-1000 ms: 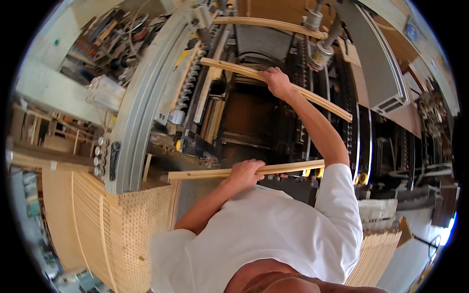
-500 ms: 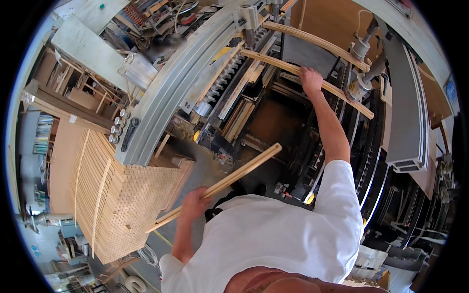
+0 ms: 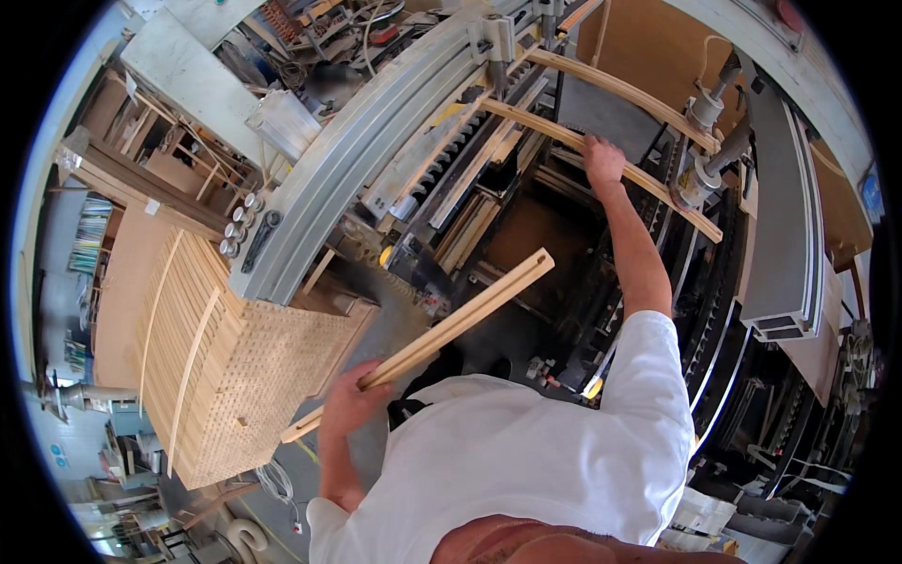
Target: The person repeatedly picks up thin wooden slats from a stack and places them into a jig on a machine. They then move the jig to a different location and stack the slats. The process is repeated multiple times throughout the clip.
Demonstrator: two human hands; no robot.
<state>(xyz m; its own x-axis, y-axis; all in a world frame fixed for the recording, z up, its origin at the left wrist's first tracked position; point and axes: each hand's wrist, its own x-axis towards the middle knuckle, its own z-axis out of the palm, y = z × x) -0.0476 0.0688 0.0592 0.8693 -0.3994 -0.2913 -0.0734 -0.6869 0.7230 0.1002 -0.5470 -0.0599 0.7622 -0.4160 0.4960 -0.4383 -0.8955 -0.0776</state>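
My left hand (image 3: 351, 399) is closed round a pale grooved wooden strip (image 3: 470, 315), which slants up to the right in front of my body. The strip's lower end shows beyond my wrist, and its upper end has a small hole or notch. Out ahead, my right hand (image 3: 604, 162) grips a second wooden strip (image 3: 536, 122) lying across the machine; its fingers curl over the far side and are partly hidden. Farther back, another wooden strip (image 3: 625, 86) spans the machine, its right end by the cylindrical clamps (image 3: 697, 183).
At left stands a large stack of wooden strips (image 3: 254, 390), ends facing me. A grey metal beam (image 3: 366, 122) of the machine arches over the left side, and a grey profile (image 3: 785, 216) stands at right. Dark rails and chains (image 3: 648, 273) run below my right arm.
The strip in my left hand has turned, so its groove now faces up more, and that hand has shifted slightly left and down. My right hand stays on its strip.
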